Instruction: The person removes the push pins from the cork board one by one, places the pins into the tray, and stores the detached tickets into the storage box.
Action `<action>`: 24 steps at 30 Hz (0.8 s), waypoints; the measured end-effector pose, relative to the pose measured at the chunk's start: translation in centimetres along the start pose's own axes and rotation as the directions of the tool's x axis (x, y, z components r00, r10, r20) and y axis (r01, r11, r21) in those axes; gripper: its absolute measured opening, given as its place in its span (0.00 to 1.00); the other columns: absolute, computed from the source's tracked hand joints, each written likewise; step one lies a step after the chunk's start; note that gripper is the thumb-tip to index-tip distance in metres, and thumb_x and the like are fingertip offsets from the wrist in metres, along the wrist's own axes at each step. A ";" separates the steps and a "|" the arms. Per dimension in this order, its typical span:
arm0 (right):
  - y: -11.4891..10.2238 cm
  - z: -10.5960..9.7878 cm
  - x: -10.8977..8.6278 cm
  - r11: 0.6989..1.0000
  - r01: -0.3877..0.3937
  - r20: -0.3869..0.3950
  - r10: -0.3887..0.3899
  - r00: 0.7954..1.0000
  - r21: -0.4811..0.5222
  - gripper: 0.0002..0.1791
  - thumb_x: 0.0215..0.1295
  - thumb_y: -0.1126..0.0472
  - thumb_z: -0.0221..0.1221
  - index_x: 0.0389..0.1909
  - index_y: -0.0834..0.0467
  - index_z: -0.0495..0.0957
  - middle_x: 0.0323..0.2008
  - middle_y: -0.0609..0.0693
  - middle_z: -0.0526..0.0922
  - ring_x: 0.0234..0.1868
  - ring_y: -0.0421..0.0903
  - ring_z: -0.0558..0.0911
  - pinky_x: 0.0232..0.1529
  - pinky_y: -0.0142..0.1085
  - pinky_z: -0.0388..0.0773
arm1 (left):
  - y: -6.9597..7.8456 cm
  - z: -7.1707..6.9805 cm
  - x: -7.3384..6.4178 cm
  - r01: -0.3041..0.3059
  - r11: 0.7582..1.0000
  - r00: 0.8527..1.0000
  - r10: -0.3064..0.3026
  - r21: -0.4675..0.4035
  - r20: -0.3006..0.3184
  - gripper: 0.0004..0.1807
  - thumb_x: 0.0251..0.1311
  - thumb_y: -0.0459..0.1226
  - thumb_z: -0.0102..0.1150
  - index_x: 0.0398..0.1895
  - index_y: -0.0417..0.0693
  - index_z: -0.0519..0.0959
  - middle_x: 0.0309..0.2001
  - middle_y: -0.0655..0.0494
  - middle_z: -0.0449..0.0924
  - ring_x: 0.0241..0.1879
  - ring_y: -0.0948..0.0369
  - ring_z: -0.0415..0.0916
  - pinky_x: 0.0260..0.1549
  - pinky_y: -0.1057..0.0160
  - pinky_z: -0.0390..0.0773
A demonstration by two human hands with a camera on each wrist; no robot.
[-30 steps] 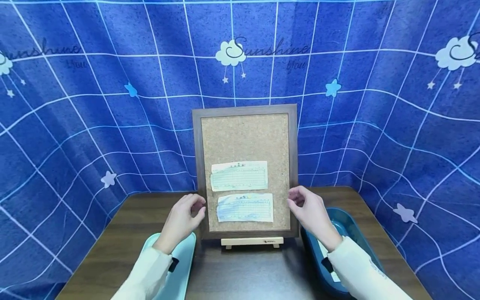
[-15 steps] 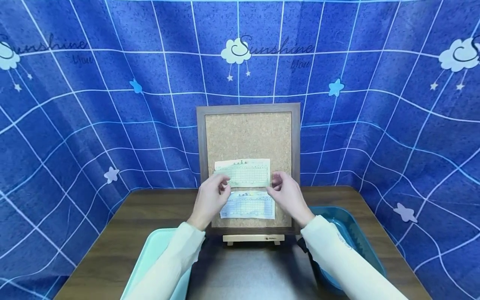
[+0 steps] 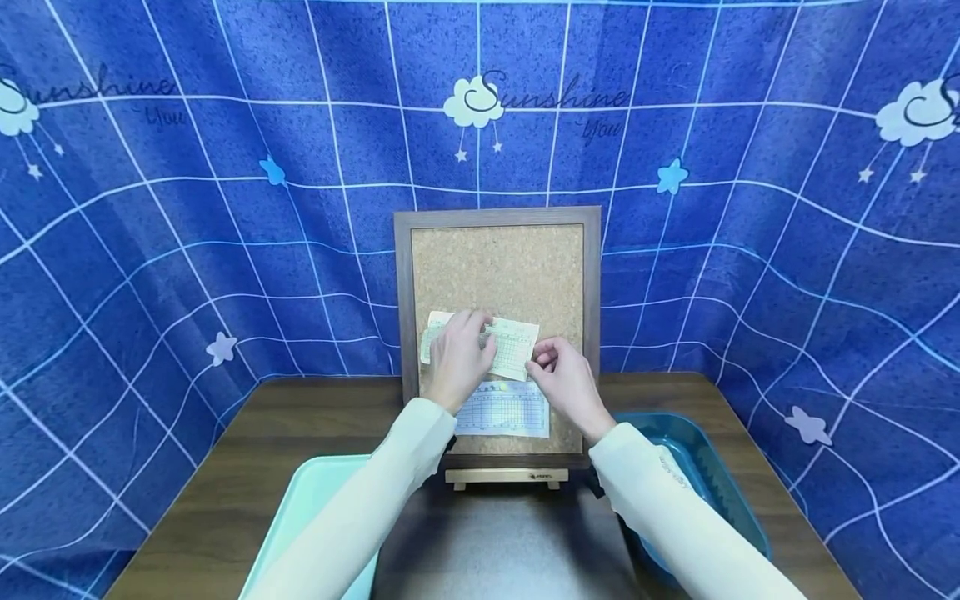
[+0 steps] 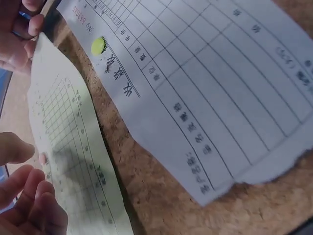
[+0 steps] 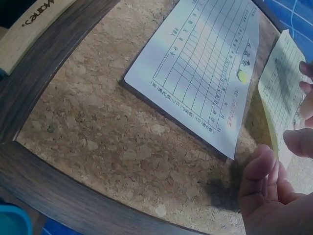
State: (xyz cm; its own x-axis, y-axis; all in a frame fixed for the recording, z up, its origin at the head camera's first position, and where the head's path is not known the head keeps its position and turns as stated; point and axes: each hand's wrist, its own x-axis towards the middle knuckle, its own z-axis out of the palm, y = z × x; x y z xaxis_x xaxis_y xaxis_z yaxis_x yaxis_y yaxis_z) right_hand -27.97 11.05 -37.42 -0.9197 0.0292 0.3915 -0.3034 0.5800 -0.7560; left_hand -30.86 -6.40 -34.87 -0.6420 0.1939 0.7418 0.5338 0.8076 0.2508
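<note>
A framed cork board (image 3: 495, 267) carries two receipts. The upper pale green receipt (image 3: 513, 350) is tilted, its right end lower, and stands partly off the cork. My right hand (image 3: 564, 379) pinches its lower right corner between thumb and fingers, as the right wrist view shows. My left hand (image 3: 457, 358) is over its left part, hiding some of it; in the left wrist view thumb and fingertips are apart, close to a small pinkish pushpin (image 4: 43, 158). Below, the bluish-white receipt (image 3: 506, 412) is held by a yellow-green pushpin (image 4: 98, 46).
The board stands on a small wooden easel (image 3: 506, 476) on a dark table (image 3: 502, 542). A mint tray (image 3: 311, 492) lies at the left, a deep blue bin (image 3: 720, 487) at the right. A blue patterned curtain (image 3: 300, 208) hangs behind and along both sides.
Both hands have moved in from the board's sides to the upper receipt. The right hand has taken its corner, the left has risen over it, and the receipt has tilted down at the right.
</note>
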 end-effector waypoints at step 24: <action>-0.3 0.7 0.6 0.999 0.021 -0.086 -0.016 0.996 0.050 0.11 0.60 0.64 0.59 0.43 0.62 0.76 0.32 0.50 0.81 0.31 0.45 0.78 0.34 0.38 0.76 | 1.3 1.2 2.2 0.063 0.994 0.997 -0.067 0.084 0.043 0.03 0.56 0.30 0.55 0.32 0.43 0.79 0.27 0.54 0.74 0.25 0.61 0.70 0.22 0.65 0.71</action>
State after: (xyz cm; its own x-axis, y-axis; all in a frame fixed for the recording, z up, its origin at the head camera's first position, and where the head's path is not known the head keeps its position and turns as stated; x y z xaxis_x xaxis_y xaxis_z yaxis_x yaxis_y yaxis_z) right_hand -28.57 10.34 -37.34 -0.8898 0.0898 0.4474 -0.3344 0.5387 -0.7733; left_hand -32.22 -4.28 -33.68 -0.6996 0.1631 0.6957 0.4438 0.8622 0.2442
